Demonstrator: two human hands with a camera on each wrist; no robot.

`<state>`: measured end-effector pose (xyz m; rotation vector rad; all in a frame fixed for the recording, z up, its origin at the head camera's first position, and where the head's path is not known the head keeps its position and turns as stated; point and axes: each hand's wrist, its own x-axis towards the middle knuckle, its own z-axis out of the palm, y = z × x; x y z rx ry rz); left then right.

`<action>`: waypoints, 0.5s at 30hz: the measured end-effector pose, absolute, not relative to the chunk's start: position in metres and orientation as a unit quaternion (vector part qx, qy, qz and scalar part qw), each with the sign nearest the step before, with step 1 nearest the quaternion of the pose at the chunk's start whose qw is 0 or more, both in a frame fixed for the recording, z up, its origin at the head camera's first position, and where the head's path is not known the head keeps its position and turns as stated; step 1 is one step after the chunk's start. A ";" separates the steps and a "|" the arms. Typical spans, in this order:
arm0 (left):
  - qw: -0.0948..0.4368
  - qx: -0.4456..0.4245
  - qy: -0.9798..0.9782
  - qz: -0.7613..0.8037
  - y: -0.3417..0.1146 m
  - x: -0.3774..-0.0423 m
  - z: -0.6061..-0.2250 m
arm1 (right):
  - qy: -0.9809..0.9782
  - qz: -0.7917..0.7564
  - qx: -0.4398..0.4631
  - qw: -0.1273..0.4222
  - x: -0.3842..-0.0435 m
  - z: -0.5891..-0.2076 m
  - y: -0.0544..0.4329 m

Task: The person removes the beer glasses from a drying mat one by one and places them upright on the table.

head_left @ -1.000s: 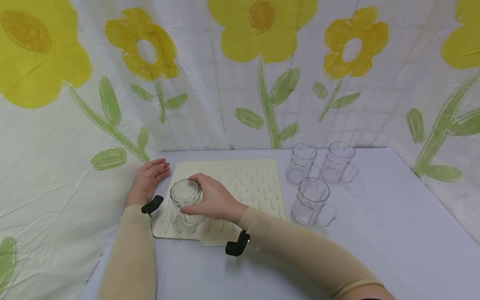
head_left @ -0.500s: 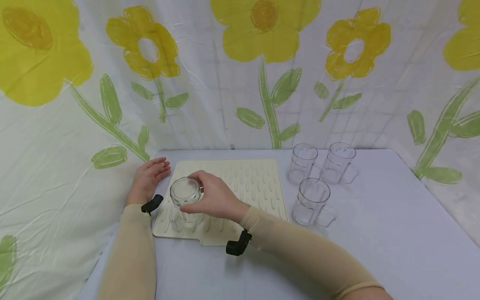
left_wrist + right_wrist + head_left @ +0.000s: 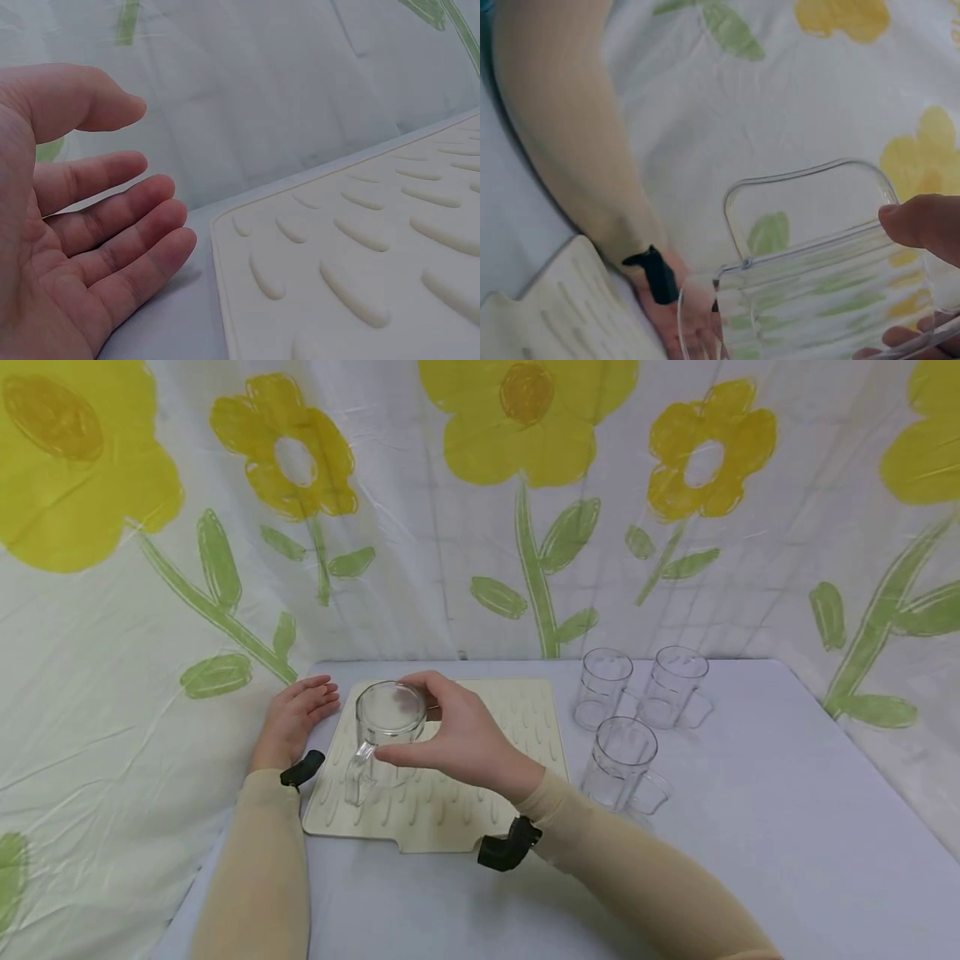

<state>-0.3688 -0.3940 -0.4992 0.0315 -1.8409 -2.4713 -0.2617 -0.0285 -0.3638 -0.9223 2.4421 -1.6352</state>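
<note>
Upside down over the left part of a cream drying mat, a clear glass mug is gripped near its base by my right hand. Thumb and fingers lie on opposite sides of it, and its handle points to the left. In the right wrist view the thumb presses beside the handle's upper end. My left hand rests on the table along the mat's left edge, holding nothing. The left wrist view has its fingers loosely bent, close to the mat's corner.
To the right of the mat stand three more clear glass mugs: one nearer mug and two at the back, a left mug and a right mug. A flower-printed curtain hangs behind the table.
My right hand has lifted the upside-down mug off the mat's left part, moving it up and slightly right. The left hand and the other mugs have stayed where they were.
</note>
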 end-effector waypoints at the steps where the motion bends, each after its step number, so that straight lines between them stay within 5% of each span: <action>1: 0.030 0.010 -0.597 -0.802 -0.393 -0.369 -0.499 | 0.791 -0.534 -0.300 0.023 -0.261 -0.361 -0.023; 15: 0.021 -0.010 -0.593 -0.805 -0.396 -0.371 -0.502 | 0.735 -0.594 -0.322 -0.058 -0.249 -0.327 0.043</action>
